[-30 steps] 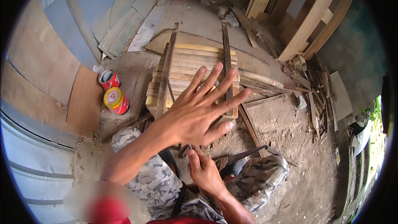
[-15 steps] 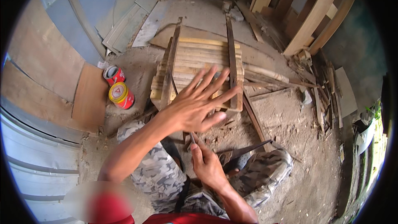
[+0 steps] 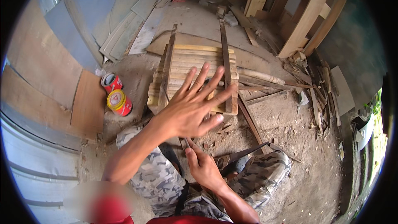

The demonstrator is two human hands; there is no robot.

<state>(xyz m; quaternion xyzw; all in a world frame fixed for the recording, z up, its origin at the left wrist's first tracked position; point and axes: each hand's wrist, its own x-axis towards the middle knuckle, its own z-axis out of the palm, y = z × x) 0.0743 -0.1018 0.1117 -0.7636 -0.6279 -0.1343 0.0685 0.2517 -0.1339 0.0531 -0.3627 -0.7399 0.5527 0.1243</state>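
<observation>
My left hand (image 3: 186,108) is raised palm down with its fingers spread, holding nothing. It hides part of a pale slatted wooden piece (image 3: 195,61), across which two dark wooden bars (image 3: 224,47) run lengthwise. Below it, between my knees, my right hand (image 3: 203,166) is closed around a thin grey metal tool (image 3: 188,142). Only a short length of that tool shows, so its exact kind is unclear. A handsaw (image 3: 241,154) rests by my right knee, its dark blade pointing to the right.
Two red paint cans (image 3: 120,103) stand on the left by leaning plywood (image 3: 88,103). A dark wooden strip (image 3: 251,120) slants across the dusty floor. Scrap wood (image 3: 317,95) piles along the right, below a wooden frame (image 3: 309,18).
The view has shifted slightly, so the slatted piece sits a little lower and further left. Both hands keep nearly the same pose, the left spread and the right closed.
</observation>
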